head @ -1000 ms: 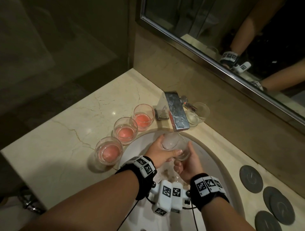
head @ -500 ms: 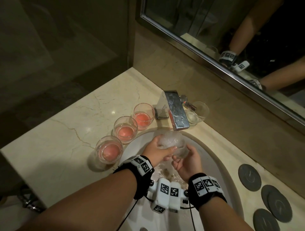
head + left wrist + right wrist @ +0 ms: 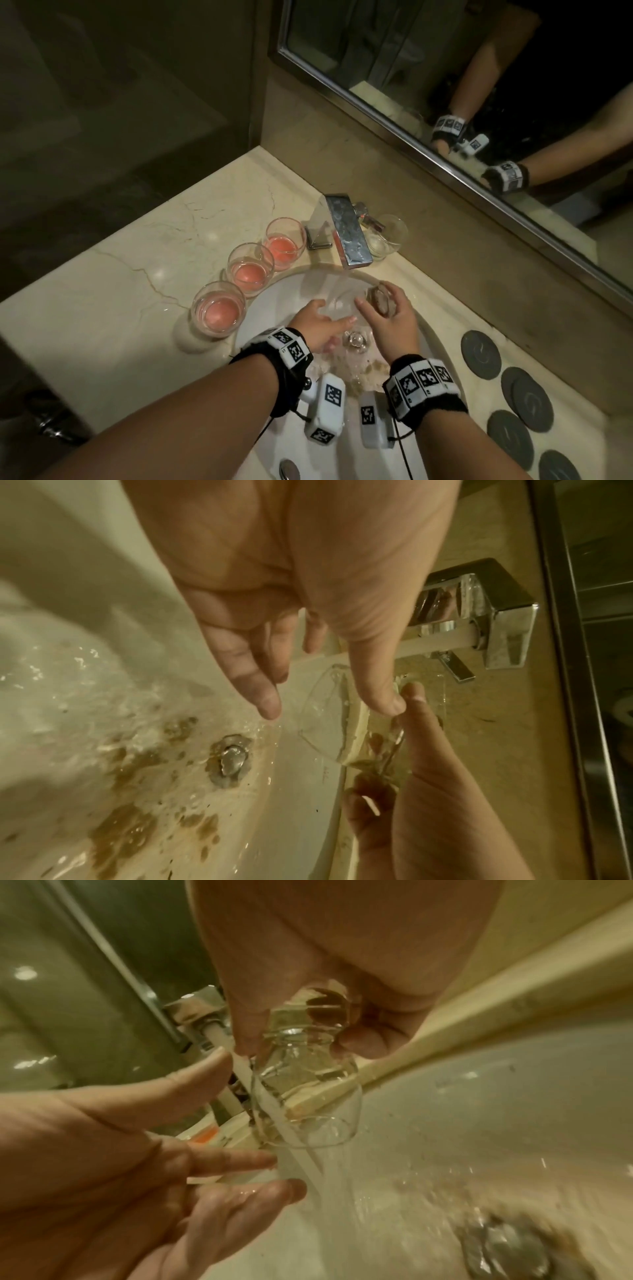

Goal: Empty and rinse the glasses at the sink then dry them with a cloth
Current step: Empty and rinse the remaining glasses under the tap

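A clear empty glass point(image 3: 377, 300) hangs tipped mouth-down over the white sink point(image 3: 270, 305). My right hand point(image 3: 394, 310) grips it by its thick base. In the right wrist view the glass point(image 3: 308, 1093) hangs beside the water stream point(image 3: 301, 1153) falling from the chrome faucet point(image 3: 347, 233). My left hand point(image 3: 325, 320) is open, fingers spread, just left of the glass and apart from it, partly under the water. Three glasses of pink liquid point(image 3: 250, 270) stand in a row on the counter left of the basin.
Another clear glass point(image 3: 386, 236) stands behind the faucet on the right. Several dark round coasters point(image 3: 480, 354) lie on the marble counter point(image 3: 137, 308) at the right. A mirror point(image 3: 445, 85) rises behind. Brownish residue spreads around the drain point(image 3: 231, 758).
My left hand has let go of the glass and opened. The right hand has turned the glass mouth-down, holding it by its base, and shifted it to the right.
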